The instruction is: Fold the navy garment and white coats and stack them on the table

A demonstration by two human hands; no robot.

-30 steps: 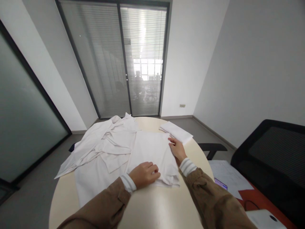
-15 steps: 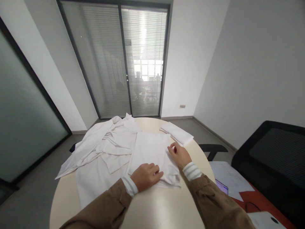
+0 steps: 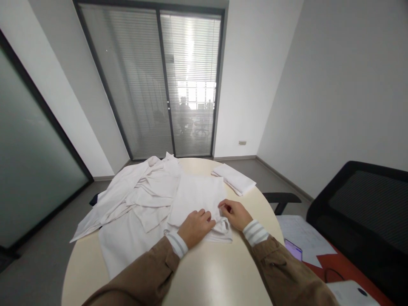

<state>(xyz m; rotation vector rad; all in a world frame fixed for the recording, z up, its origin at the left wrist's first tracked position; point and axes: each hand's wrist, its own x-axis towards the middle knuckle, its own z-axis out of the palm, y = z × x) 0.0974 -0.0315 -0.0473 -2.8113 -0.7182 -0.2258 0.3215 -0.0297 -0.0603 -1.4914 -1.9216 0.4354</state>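
Note:
A white cloth (image 3: pixel 199 191), folded into a rough rectangle, lies in front of me with its near right corner bunched up. My left hand (image 3: pixel 196 228) is on its near edge, fingers curled over the fabric; the fingertips are partly hidden. At the cloth's right edge, my right hand (image 3: pixel 235 214) has thumb and fingers pinched together on the material. Loose layers of cloth show between the two hands and stick out below them.
A heap of crumpled white cloth (image 3: pixel 137 195) covers the left of the round table (image 3: pixel 207 276). A folded white cloth (image 3: pixel 234 178) lies at the far right edge. To the right are a black chair (image 3: pixel 360 212), papers (image 3: pixel 302 238) and a phone (image 3: pixel 293 250).
My right hand has moved down and closed on the cloth's right edge. The left hand has shifted slightly up, and the near edge of the cloth is more gathered.

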